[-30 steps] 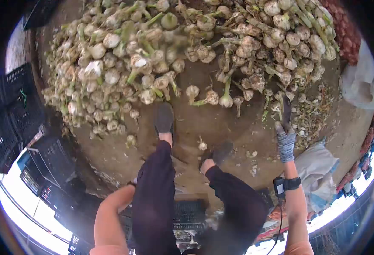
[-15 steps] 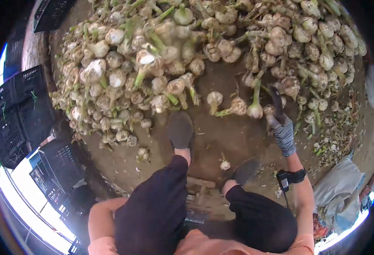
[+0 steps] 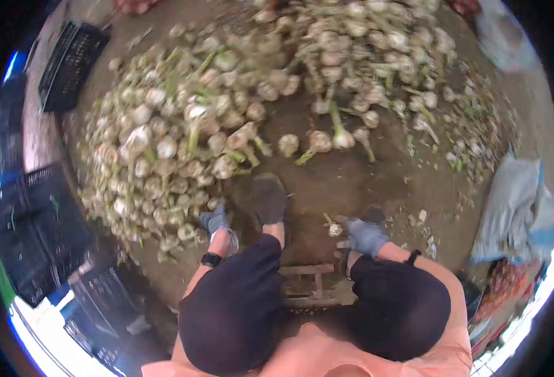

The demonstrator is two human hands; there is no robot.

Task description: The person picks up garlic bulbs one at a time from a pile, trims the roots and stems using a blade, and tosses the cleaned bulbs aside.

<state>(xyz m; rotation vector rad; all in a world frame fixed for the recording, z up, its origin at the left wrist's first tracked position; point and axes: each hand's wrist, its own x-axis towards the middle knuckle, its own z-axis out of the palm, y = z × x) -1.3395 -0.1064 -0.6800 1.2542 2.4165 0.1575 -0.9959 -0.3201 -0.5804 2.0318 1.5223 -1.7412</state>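
Observation:
My left hand [image 3: 214, 221], in a grey glove, is at the near edge of the garlic heap [image 3: 157, 151], close to the lowest bulbs. Its fingers are blurred. Low over the floor, my right hand [image 3: 366, 237], also gloved, reaches leftward beside a small garlic bulb [image 3: 335, 230]. Its dark fingertips look spread apart around the near side of that bulb. Farther forward, a garlic bulb with a green stem [image 3: 342, 138] lies in a loose row with another bulb [image 3: 288, 145] and a stemmed one [image 3: 318, 142].
Black plastic crates [image 3: 41, 220] are stacked at the left, with another crate [image 3: 72, 66] beyond. A pale sack [image 3: 516, 204] lies at the right near red net bags [image 3: 506, 286]. Leaf scraps [image 3: 472, 132] cover the floor on the right. A wooden frame [image 3: 308, 270] shows between my legs.
My right hand has drawn back from the heap to the small bulb near my right foot. My left hand has come into view at the heap's edge. The view has shifted.

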